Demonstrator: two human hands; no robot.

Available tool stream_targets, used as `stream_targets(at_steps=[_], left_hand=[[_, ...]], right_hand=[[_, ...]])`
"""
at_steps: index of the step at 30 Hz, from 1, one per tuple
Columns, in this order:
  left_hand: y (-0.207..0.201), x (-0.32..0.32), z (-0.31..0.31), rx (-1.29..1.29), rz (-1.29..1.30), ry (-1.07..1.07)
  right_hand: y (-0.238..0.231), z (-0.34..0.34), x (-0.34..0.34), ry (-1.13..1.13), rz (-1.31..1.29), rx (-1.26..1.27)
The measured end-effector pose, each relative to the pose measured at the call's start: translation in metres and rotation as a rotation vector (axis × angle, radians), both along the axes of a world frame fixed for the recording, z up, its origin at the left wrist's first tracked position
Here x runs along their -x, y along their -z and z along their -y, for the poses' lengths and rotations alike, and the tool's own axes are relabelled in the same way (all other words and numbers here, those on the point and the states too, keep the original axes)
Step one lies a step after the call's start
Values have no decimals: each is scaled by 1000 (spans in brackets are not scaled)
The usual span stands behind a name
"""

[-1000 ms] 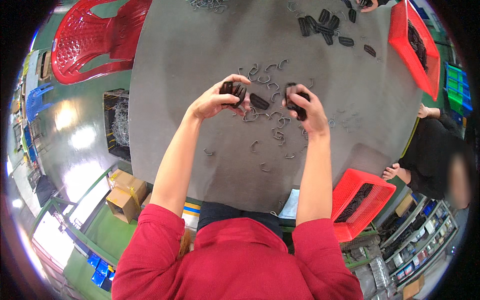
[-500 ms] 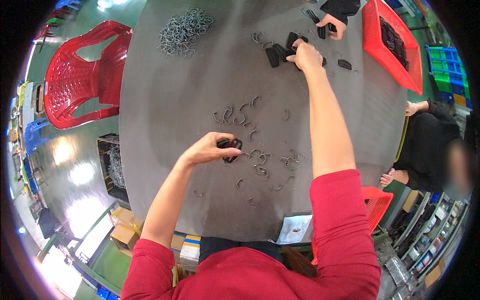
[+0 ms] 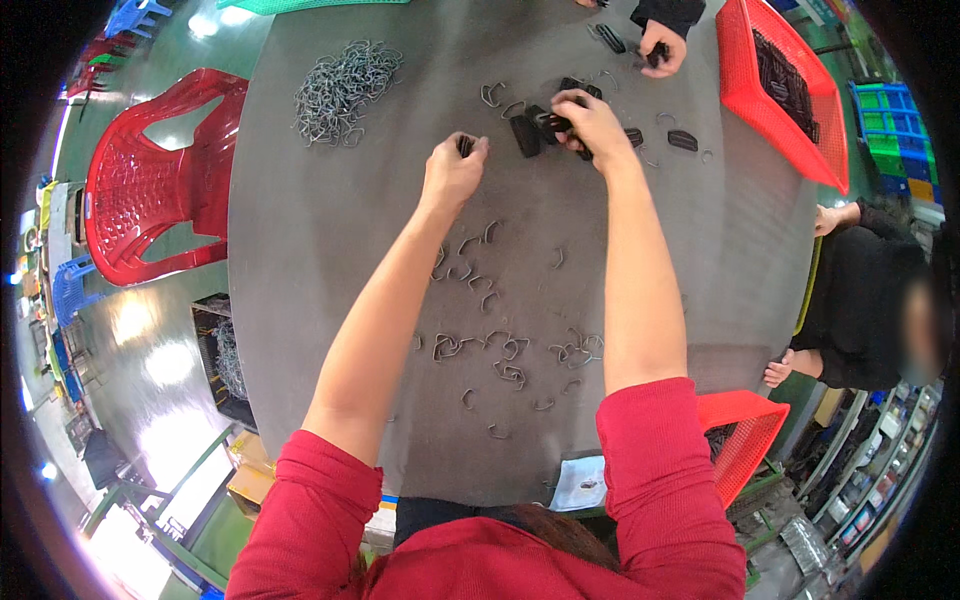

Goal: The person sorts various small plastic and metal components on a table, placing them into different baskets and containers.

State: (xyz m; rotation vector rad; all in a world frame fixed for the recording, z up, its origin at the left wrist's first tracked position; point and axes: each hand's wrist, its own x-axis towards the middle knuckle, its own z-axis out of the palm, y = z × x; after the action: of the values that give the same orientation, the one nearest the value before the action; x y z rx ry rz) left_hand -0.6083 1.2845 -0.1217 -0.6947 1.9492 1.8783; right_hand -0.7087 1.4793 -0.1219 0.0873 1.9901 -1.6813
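Note:
My left hand [image 3: 455, 172] is closed round black slotted plastic pieces [image 3: 466, 146], mostly hidden by the fingers, and is held over the table just left of the pile. My right hand [image 3: 592, 128] reaches into a small group of similar black oblong pieces [image 3: 524, 136], its fingers closed on at least one of them. Bent metal wire rings [image 3: 510, 348] lie scattered on the table between my forearms. A few more wire rings [image 3: 491, 95] lie beside the black pieces. One loose black piece [image 3: 682, 140] rests to the right of my right hand.
A tangled heap of wire rings [image 3: 350, 88] sits far left. A red basket [image 3: 735, 70] of black pieces stands far right; another red basket [image 3: 745, 450] is nearer. A co-worker's hand [image 3: 664, 48] works at the far side. Another person [image 3: 855, 300] sits right. A red chair [image 3: 150, 180] stands left.
My left hand has moved forward from above the scattered rings to beside the black pieces, still holding some. My right hand stays at the group. The view has shifted slightly.

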Motion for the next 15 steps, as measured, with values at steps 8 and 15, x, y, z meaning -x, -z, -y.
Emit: stream_targets(at_steps=[8,15], left_hand=[[-5,29,-58,910,-68,187],[-3,12,-79,938,-186,314]], right_hand=[[-6,-7,-29,-250,-347,-827],[2,-104,-72,243,225,311]])
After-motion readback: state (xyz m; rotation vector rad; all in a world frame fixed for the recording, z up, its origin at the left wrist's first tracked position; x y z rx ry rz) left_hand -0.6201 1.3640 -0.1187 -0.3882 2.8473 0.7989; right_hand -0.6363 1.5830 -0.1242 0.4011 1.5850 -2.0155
